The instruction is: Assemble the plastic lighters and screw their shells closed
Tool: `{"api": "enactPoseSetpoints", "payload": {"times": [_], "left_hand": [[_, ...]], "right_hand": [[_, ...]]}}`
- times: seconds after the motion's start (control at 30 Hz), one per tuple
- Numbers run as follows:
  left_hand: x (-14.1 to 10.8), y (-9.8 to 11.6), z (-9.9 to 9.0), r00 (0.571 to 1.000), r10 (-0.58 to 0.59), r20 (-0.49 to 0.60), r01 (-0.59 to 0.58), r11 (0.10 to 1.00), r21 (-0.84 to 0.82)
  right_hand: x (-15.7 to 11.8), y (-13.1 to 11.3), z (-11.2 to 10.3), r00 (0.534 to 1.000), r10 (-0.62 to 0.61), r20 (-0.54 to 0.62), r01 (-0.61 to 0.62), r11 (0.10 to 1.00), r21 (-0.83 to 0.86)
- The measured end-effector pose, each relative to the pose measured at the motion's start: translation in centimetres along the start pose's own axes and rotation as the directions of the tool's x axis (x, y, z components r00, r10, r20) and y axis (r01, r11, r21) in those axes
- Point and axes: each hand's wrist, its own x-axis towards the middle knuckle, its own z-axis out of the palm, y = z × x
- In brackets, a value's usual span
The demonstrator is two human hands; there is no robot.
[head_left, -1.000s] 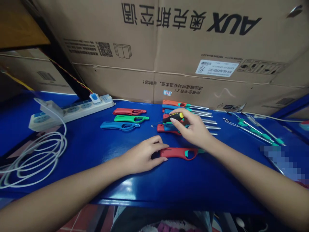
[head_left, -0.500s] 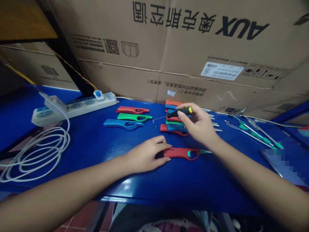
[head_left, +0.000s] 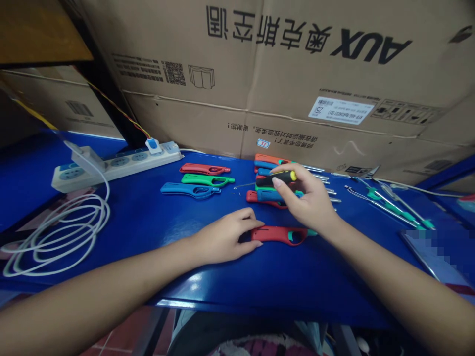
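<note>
My right hand [head_left: 306,195] grips a screwdriver [head_left: 275,178] by its black and yellow handle. Its thin shaft points left, the tip close to a few tiny screws [head_left: 237,192] on the blue table. With fingers bent, my left hand [head_left: 230,235] holds the butt end of a red lighter [head_left: 278,235] flat on the table, its green trigger and nozzle part facing right. Partly behind my right hand lies a stack of assembled lighters [head_left: 267,197] in several colours with metal tubes. Left of the screws lie a red casing [head_left: 204,169], a green casing [head_left: 206,179] and a blue casing [head_left: 189,190].
A large cardboard box [head_left: 282,74] stands along the back. At the left are a white power strip [head_left: 118,165] and a coiled white cable [head_left: 55,237]. Metal tubes with green parts [head_left: 397,207] lie at the right, near a flat pixelated object [head_left: 438,257].
The screwdriver has shifted slightly lower, and its tip now sits nearer the table beside the screws. My left hand and the red lighter stay in place.
</note>
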Motion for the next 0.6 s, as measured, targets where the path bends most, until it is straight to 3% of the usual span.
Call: {"api": "enactPoseSetpoints", "payload": {"times": [0.1, 0.27, 0.4, 0.6], "left_hand": [[-0.01, -0.01, 0.06, 1.0, -0.007, -0.004, 0.007, 1.0, 0.013], [0.04, -0.05, 0.11, 1.0, -0.004, -0.01, 0.004, 1.0, 0.013], [0.03, -0.01, 0.04, 1.0, -0.013, 0.003, 0.013, 1.0, 0.021], [0.01, -0.01, 0.05, 1.0, -0.01, -0.004, 0.01, 1.0, 0.017]], "right_hand": [[-0.43, 0.03, 0.0, 0.997, 0.021, 0.076, -0.017, 0.999, -0.05], [-0.73, 0.23, 0.14, 1.0, 0.013, 0.0, -0.013, 0.999, -0.04], [-0.78, 0.36, 0.06, 0.998, 0.011, 0.054, -0.009, 0.999, -0.051], [-1.05, 0.51, 0.1, 0.999, 0.041, 0.022, -0.04, 0.999, -0.035]]}}
